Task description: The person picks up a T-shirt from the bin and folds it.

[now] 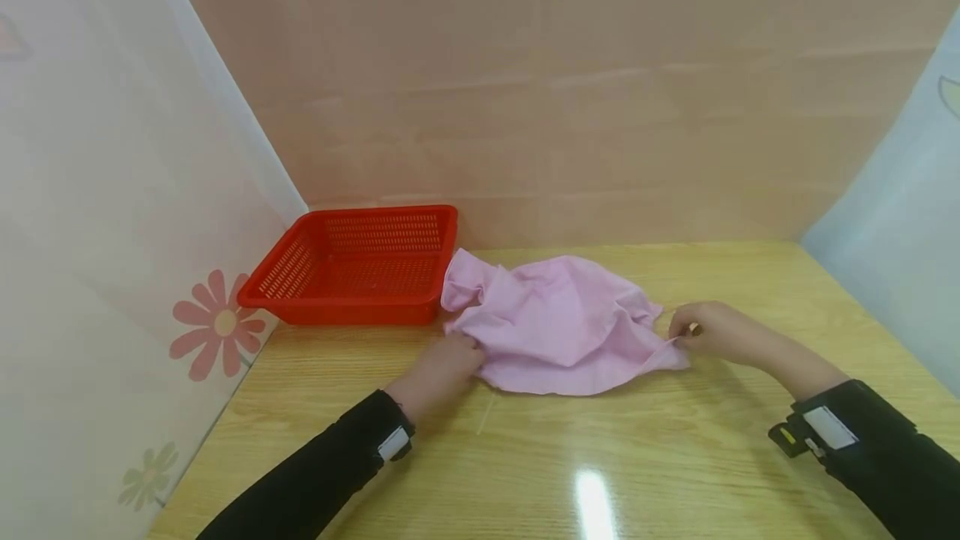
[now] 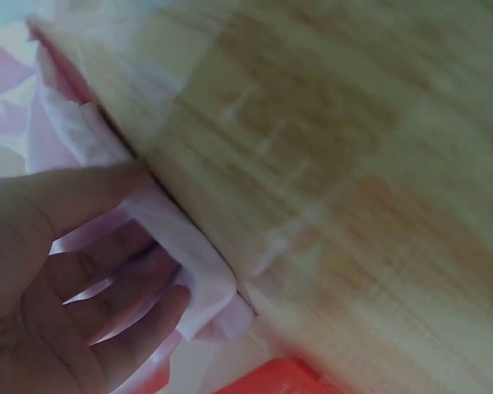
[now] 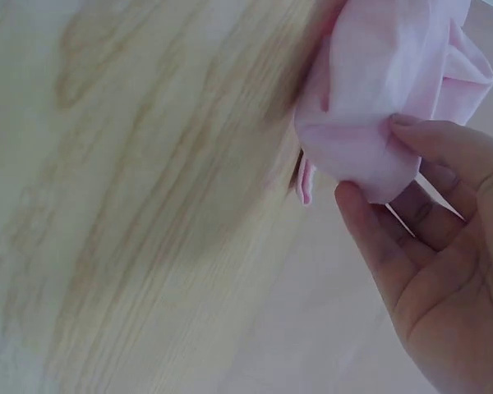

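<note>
A crumpled pink cloth point(image 1: 555, 323) lies in soft folds on the wooden table; whether it is a garment cannot be made out. At its near left edge my left hand point(image 1: 442, 369) grips the fabric. In the left wrist view the thumb lies over the cloth point(image 2: 181, 246) and the other fingers of the left hand point(image 2: 82, 279) curl beneath it. My right hand point(image 1: 716, 332) pinches the right corner. Seen from the right wrist, thumb and fingers of the right hand point(image 3: 444, 238) hold a folded part of the cloth point(image 3: 361, 107).
A red plastic basket point(image 1: 277, 303) with slotted sides stands at the back left, its right side against the cloth. The wooden table point(image 1: 525, 465) reaches a tan backdrop point(image 1: 570, 107) behind. A white sheet with flowers point(image 1: 112, 232) hangs at the left, another pale sheet point(image 1: 892, 223) at the right.
</note>
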A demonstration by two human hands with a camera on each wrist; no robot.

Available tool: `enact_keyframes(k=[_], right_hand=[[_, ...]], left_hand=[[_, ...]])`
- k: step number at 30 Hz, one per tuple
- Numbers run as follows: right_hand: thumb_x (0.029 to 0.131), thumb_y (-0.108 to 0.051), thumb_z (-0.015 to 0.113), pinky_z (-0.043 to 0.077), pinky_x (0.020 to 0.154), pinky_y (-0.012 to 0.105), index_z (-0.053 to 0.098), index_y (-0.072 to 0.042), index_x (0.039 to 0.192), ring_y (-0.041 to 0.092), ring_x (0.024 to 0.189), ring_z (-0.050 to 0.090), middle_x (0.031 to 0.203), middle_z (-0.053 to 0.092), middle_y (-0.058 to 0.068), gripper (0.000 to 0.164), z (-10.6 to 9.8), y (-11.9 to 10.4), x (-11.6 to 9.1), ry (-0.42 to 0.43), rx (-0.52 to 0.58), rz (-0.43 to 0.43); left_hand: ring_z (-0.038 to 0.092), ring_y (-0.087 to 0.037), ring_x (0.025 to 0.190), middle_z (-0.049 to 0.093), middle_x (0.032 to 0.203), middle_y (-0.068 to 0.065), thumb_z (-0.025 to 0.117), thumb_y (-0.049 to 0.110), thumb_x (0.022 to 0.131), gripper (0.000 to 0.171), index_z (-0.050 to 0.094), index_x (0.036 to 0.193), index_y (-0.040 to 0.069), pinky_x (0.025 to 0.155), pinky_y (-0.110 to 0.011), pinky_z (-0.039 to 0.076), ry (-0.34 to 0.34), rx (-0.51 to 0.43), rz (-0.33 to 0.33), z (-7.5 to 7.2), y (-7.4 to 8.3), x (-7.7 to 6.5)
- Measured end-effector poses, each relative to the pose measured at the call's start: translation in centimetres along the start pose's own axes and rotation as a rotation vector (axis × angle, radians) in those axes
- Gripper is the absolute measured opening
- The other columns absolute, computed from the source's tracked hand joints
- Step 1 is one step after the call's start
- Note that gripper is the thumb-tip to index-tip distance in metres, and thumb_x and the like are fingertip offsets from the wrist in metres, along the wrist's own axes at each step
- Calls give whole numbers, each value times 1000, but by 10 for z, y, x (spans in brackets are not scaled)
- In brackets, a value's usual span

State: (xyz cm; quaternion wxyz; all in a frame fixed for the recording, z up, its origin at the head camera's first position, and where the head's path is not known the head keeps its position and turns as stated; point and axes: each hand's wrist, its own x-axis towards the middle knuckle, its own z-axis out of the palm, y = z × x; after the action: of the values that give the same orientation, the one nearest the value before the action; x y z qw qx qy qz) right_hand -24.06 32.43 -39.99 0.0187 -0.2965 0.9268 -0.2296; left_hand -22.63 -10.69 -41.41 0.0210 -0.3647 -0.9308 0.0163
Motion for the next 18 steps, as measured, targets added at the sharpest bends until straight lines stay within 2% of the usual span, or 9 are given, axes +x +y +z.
enact_keyframes(k=[4,8,10,15,18], right_hand=[[84,-3,72,52,68,32,67,-15,83,11,79,60,83,64,-8,13,-7,2,-1,57,-7,77],[87,-5,70,52,68,37,66,-11,86,15,79,60,83,64,-5,7,-16,2,-6,139,-18,138],[89,-6,68,51,67,38,66,-8,89,17,78,60,82,64,-2,3,-20,2,-10,189,-27,160],[92,-12,66,47,62,37,67,-1,95,27,77,61,85,67,10,12,-31,-2,-18,378,-48,230],[91,-15,65,45,63,36,67,1,97,33,83,59,91,67,19,18,-40,-7,-22,497,-31,287]], left_hand=[[54,-15,80,61,87,3,68,12,91,8,66,98,15,74,-29,47,36,1,-14,-5,0,3],[50,-14,69,60,76,3,68,13,91,5,64,94,15,64,-25,44,113,-3,-69,-19,-3,9],[49,-14,65,60,76,1,68,14,91,9,65,100,14,60,-24,44,153,18,-96,-28,-5,12],[49,-16,66,61,84,-2,71,17,90,26,62,114,12,63,-23,47,252,-19,-171,-46,-8,22],[51,-16,70,61,88,-3,73,18,89,27,60,113,12,68,-23,50,283,-59,-194,-56,-9,28]])
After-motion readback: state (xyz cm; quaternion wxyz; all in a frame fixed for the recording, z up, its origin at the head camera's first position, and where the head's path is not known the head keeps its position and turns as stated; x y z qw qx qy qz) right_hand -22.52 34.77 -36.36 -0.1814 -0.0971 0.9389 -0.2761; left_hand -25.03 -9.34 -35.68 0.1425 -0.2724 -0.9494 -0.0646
